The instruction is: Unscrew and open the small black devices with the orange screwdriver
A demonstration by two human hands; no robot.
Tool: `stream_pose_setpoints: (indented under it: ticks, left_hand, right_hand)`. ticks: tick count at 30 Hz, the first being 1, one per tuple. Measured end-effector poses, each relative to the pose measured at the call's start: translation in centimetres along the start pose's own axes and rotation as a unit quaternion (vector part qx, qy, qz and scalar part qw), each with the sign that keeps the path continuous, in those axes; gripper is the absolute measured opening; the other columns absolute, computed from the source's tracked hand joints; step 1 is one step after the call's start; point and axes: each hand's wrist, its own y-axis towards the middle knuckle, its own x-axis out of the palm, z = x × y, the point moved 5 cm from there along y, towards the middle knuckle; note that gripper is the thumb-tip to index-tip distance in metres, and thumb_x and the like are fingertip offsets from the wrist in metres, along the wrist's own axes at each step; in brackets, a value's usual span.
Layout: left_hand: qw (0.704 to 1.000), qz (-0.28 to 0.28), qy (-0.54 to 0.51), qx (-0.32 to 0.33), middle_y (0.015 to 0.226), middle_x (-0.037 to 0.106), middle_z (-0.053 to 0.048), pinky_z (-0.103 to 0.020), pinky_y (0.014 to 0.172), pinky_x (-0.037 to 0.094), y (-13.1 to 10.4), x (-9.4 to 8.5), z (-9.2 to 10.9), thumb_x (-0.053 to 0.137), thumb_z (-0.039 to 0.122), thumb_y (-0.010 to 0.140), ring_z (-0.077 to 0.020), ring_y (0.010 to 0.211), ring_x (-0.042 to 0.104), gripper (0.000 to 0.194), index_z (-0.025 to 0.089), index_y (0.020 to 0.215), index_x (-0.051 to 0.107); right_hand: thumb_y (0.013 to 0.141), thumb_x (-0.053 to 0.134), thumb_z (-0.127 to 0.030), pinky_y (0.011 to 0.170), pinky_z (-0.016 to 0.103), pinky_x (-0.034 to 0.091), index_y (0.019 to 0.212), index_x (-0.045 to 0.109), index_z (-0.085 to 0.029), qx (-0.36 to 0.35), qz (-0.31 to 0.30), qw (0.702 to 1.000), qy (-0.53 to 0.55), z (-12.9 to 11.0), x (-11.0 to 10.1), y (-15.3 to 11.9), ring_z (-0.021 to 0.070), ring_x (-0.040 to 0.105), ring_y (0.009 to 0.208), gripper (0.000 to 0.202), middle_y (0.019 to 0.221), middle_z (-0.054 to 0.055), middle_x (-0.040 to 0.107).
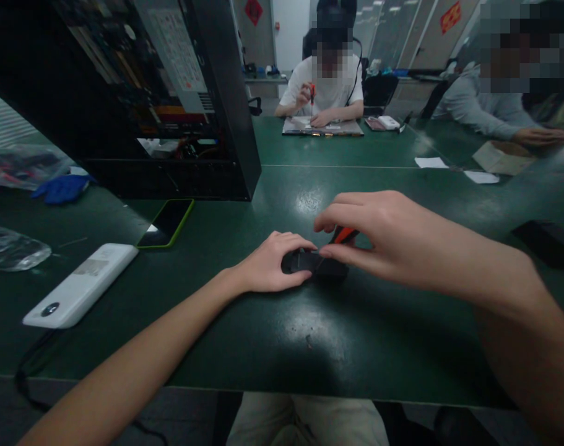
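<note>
On the green tabletop (258, 347) lies a small black device (330, 268), low and block-shaped; its exact kind is hard to make out. The thumb and fingers of my left hand (272, 265) are closed around its left end and press it to the table. Above its right end, my right hand (379, 229) grips a screwdriver (345, 235) by its orange and black handle. The thin shaft slants down towards the device's top, but whether the tip touches it I cannot tell.
An open black computer case (238, 124) stands at back left. Nearer are a green-edged phone (168, 224), a white power bank (84, 282) with a cable, and a blue glove (63, 189). A dark block (548, 243) lies right. Two people sit opposite, one holding a red screwdriver (312, 93).
</note>
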Motion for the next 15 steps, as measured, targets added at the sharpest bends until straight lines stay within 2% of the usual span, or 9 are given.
stream_pose_setpoints:
  ticks: [2, 8, 13, 15]
  left_hand:
    - [1.000, -0.014, -0.015, -0.009, 0.124, 0.074, -0.006, -0.044, 0.103, 0.045, 0.1, 0.0, -0.3, 0.078, 0.038, 0.090, -0.0289, 0.117, 0.067, 0.041, 0.022, 0.126, 0.068]
    - [0.996, -0.023, -0.086, -0.004, 0.121, 0.076, -0.006, -0.040, 0.102, 0.050, 0.3, -0.5, -0.6, 0.083, 0.038, 0.088, -0.0265, 0.109, 0.071, 0.039, 0.021, 0.121, 0.074]
    - [0.992, -0.029, -0.126, -0.005, 0.123, 0.076, -0.006, -0.041, 0.103, 0.050, 0.3, -0.3, -1.1, 0.086, 0.039, 0.086, -0.0282, 0.115, 0.070, 0.042, 0.023, 0.123, 0.076]
    - [0.991, -0.030, -0.132, -0.012, 0.126, 0.075, -0.007, -0.042, 0.103, 0.051, 0.2, -0.2, -1.3, 0.087, 0.040, 0.085, -0.0291, 0.117, 0.069, 0.044, 0.024, 0.125, 0.076]
  right_hand:
    - [0.101, 0.061, -0.022, 0.074, 0.032, 0.043, 0.106, 0.070, -0.016, -0.004, 0.008, 1.000, -0.004, 0.2, 0.0, 0.1, 0.0197, 0.061, 0.087, 0.013, 0.098, 0.006, 0.068]
    - [0.096, 0.060, -0.010, 0.081, 0.030, 0.044, 0.110, 0.071, -0.019, -0.025, -0.030, 0.998, 0.044, -0.5, -0.3, -0.4, 0.0186, 0.062, 0.096, 0.020, 0.112, 0.006, 0.067]
    - [0.103, 0.060, -0.025, 0.076, 0.031, 0.042, 0.106, 0.071, -0.017, 0.005, -0.023, 0.999, 0.022, -0.5, 0.0, -0.2, 0.0184, 0.060, 0.089, 0.013, 0.100, 0.005, 0.067]
    - [0.104, 0.058, -0.021, 0.075, 0.031, 0.042, 0.104, 0.071, -0.016, 0.011, -0.018, 1.000, 0.015, -0.5, 0.0, 0.0, 0.0179, 0.059, 0.087, 0.013, 0.097, 0.005, 0.066]
